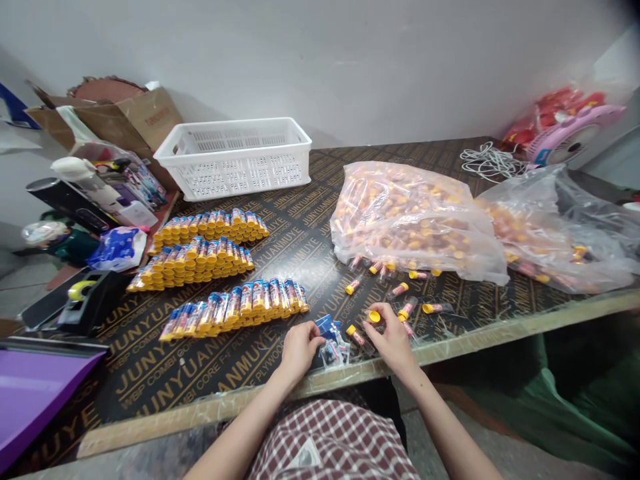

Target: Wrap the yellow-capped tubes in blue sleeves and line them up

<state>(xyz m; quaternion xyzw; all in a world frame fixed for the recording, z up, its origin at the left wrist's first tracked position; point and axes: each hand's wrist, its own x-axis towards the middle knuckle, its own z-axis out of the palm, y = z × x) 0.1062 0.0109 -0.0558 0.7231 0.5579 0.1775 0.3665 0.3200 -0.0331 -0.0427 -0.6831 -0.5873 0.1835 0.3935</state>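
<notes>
My left hand [299, 348] is at the table's front edge, finger and thumb closed on a blue-topped piece of packaging [324, 325]. Small clear packets [336, 351] with pink and white bits lie just below it. My right hand [394, 337] pinches a small tube by its yellow cap [374, 317], the cap facing me; its body is mostly hidden by the fingers. Between the hands lies another yellow-capped tube [356, 335] with a pink label. More loose tubes [399, 290] are scattered beyond my right hand.
Stacked rows of blue-and-yellow tubes [240, 307] stand to the left. Behind them is a white plastic basket [240, 170]. A large clear bag full of tubes [415, 220] and a second bag [560, 233] lie right. A tape dispenser [83, 293] and pink fan [575, 137] flank the table.
</notes>
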